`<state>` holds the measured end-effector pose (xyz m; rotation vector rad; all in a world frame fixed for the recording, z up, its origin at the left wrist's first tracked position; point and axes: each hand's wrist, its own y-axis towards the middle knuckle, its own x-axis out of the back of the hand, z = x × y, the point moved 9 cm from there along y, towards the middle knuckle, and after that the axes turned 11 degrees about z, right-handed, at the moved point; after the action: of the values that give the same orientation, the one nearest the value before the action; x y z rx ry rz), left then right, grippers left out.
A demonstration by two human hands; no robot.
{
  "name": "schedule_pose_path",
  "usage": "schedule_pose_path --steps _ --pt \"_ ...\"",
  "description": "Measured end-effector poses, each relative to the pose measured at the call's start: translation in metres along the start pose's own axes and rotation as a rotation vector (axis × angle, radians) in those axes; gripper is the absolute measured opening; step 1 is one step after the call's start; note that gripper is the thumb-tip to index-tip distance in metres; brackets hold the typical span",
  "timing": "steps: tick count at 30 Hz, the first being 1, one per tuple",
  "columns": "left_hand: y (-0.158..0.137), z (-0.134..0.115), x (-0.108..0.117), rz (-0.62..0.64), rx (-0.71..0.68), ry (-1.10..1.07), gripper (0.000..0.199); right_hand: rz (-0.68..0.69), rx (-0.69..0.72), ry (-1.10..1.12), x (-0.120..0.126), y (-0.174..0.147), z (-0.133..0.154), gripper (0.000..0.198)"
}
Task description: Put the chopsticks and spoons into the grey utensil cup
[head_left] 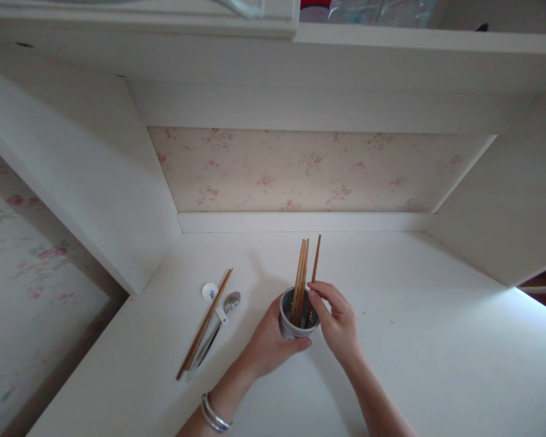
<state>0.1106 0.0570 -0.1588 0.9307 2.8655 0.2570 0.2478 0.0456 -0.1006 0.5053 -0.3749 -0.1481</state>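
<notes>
My left hand (275, 346) is wrapped round a grey utensil cup (295, 332), which tilts a little so its inside shows. Several light wooden chopsticks (299, 273) stand in the cup, leaning together. Between the thumb and fingers of my right hand (339, 318) is a darker brown chopstick (317, 258); its lower end is inside the cup. Left of the cup lie more brown chopsticks (207, 321), a metal spoon (232, 300) and a white ceramic spoon (210, 291), close together and partly overlapping.
Everything rests on a white desktop (414, 352) with white side panels (86, 164). A shelf (346, 67) overhangs the back, with plastic-wrapped items (377, 11) on it. Flowered wallpaper (309, 170) covers the back wall.
</notes>
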Motion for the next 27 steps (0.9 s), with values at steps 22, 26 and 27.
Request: schedule_pose_path --steps 22,26,27 --pt "0.0 0.001 -0.004 0.006 0.02 -0.035 0.083 0.086 -0.081 -0.085 -0.007 -0.005 -0.004 0.025" --pt "0.0 0.001 -0.004 0.002 0.028 -0.036 0.082 0.081 -0.107 -0.045 -0.007 -0.006 -0.006 0.027" --pt "0.0 0.001 -0.004 0.001 0.029 -0.035 0.082 0.078 -0.115 -0.032 -0.007 -0.006 -0.007 0.027"
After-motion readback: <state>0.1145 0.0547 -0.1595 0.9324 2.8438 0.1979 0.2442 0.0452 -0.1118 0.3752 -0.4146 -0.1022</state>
